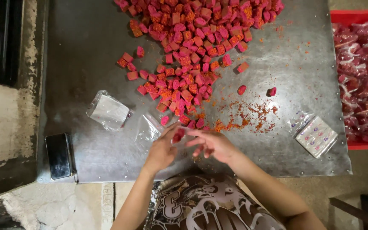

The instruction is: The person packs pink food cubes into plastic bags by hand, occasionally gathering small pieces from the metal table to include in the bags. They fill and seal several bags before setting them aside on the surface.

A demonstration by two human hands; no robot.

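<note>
Low centre of the frame, the left hand pinches a small clear bag with a pink piece seen in it, while the right hand, fingers loosely curled, touches the bag's other side; whether it grips anything cannot be told. In my judgement the bag's mouth is best held wide by the left thumb and forefinger, with each piece pushed fully down so no crumb fouls the opening. The pile lies at upper centre on the metal table, a bag stack centre left, a phone lower left, and a red crate of filled bags at the right edge.
</note>
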